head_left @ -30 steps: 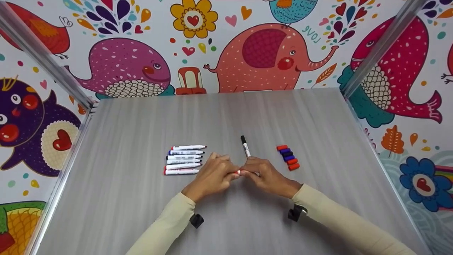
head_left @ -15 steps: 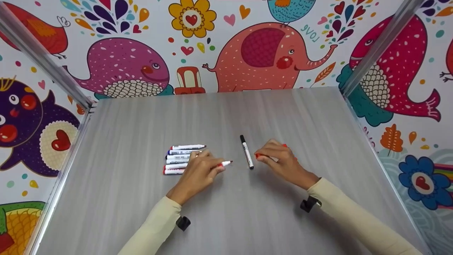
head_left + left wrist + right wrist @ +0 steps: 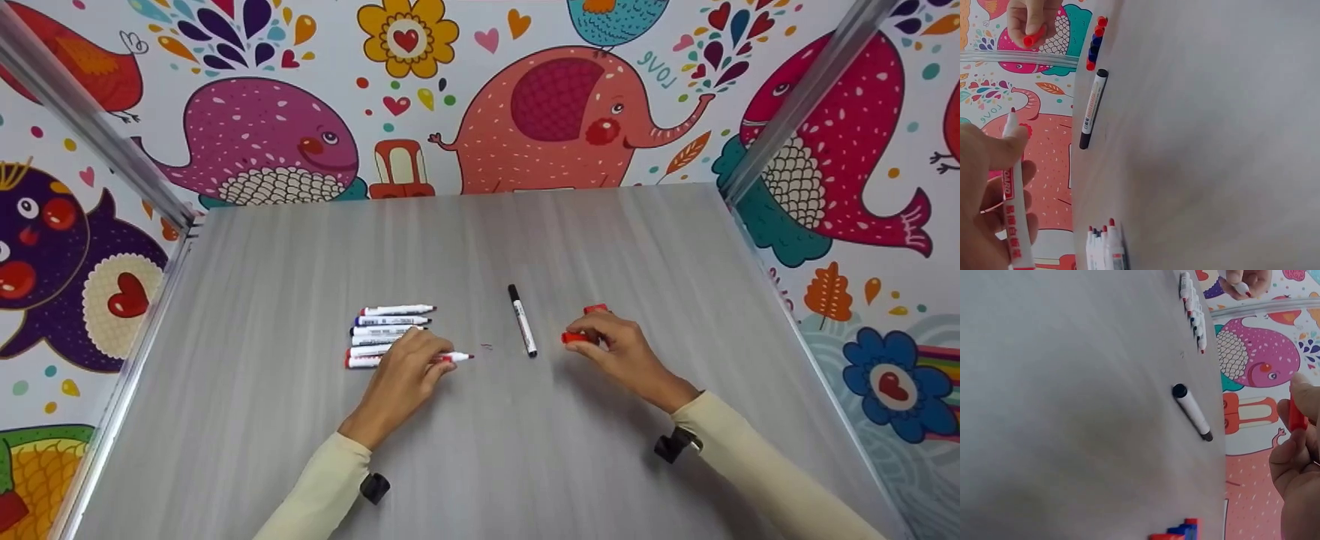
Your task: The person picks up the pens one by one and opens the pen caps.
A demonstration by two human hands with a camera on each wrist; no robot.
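Note:
My left hand grips an uncapped red whiteboard marker, its red tip pointing away from the palm. Under and behind that hand lies a row of several uncapped white markers, partly hidden by the fingers. My right hand pinches a red marker cap between thumb and fingers. Beyond and below it is a row of red, blue and black caps, mostly covered by this hand in the head view. Between both hands a capped black marker lies on the table.
Small dark red marks show on the grey wood-grain table, left of the black marker. Printed walls with cartoon animals stand at the back and sides, with metal rails at the corners.
The hands have moved apart, the cap coming off the red marker. Left hand has drawn back left with the marker, right hand has gone right with the cap. Small marks now show on the table.

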